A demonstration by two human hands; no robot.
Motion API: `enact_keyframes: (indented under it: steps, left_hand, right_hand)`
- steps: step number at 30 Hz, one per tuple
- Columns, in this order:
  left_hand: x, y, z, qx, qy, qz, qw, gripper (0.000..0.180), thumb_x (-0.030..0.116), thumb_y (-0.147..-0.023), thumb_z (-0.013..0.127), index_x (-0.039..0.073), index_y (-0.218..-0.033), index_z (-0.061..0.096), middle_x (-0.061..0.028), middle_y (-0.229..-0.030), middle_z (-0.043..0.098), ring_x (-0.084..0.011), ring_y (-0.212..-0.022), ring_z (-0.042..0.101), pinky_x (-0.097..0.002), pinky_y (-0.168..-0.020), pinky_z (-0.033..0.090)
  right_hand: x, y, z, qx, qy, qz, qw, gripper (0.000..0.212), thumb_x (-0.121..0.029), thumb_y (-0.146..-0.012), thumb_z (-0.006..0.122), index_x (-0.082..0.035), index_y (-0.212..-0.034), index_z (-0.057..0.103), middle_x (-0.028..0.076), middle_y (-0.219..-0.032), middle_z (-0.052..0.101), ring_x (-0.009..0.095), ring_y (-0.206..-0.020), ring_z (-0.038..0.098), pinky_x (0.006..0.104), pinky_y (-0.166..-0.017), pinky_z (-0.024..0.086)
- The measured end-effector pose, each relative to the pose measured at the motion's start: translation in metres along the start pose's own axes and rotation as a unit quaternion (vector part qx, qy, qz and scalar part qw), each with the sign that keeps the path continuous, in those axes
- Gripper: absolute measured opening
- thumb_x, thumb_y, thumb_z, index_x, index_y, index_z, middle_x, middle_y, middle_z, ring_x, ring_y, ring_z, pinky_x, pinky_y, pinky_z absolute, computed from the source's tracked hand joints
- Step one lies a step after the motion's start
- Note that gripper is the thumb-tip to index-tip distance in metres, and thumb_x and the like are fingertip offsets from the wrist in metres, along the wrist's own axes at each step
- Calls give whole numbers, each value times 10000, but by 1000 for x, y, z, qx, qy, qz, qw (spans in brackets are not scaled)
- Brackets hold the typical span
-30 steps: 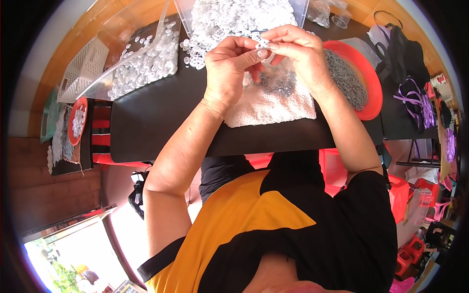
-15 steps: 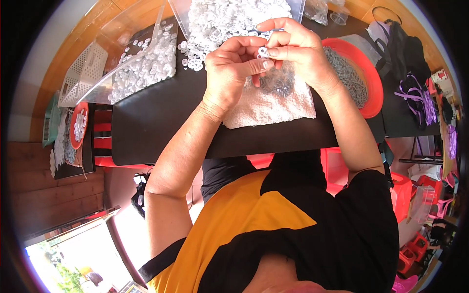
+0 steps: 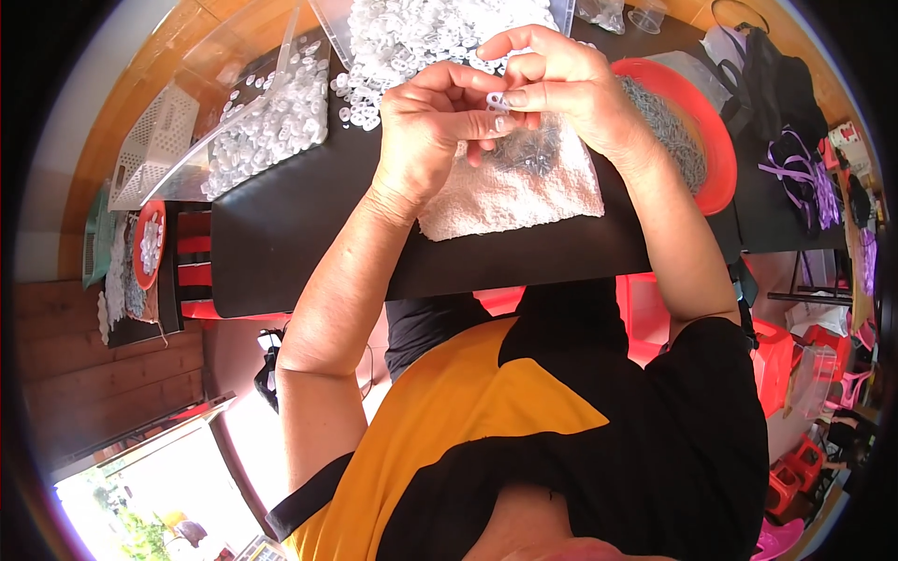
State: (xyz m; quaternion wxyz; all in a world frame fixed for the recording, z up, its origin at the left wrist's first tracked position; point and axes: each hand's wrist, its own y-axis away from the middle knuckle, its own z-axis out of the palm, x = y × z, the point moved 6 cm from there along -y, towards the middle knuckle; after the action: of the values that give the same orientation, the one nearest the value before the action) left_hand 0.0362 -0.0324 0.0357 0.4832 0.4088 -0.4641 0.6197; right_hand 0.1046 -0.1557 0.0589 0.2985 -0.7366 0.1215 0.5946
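A small white plastic piece with holes (image 3: 495,99) sits between my two hands above the table. My left hand (image 3: 421,126) pinches it with thumb and forefinger. My right hand (image 3: 571,89) has its thumb and forefinger closed at the same piece, other fingers bent. Whether the right fingertips also hold a tiny part cannot be made out. Beneath the hands lies a pale pink towel (image 3: 505,208) with a pile of small dark metal pieces (image 3: 533,154) on it, partly hidden by my fingers.
Past my hands stands a clear bin (image 3: 339,35) heaped with white plastic pieces; more lie in a tilted clear tray (image 3: 271,140) at left. At right is a red basin (image 3: 718,168) of grey metal pieces, with purple straps (image 3: 818,192) beyond. The dark table (image 3: 309,234) ends before my lap.
Both hands shift slightly left and up in the picture, as do the towel and bins. The pinch on the white plastic piece stays much the same.
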Motion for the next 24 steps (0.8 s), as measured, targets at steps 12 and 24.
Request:
enact_keyframes:
  steps: [12,24]
  left_hand:
    - [3,4,-1,42,-62,47,996,239,-23,-770,751,-28,-981,636,-64,-765,657,-78,-611,603,-193,-470,464]
    - [10,12,4,23,-80,97,992,244,18,-802,740,-27,-1018,635,-77,-833,672,-84,-662,587,-202,-523,467]
  right_hand:
    - [16,0,1,1,70,80,994,274,-296,-930,583,-38,-869,653,10,-680,604,81,-627,594,215,-547,451]
    - [15,5,5,-56,-77,121,988,264,-247,-941,570,0,-873,637,29,-661,586,118,-559,600,212,-478,439]
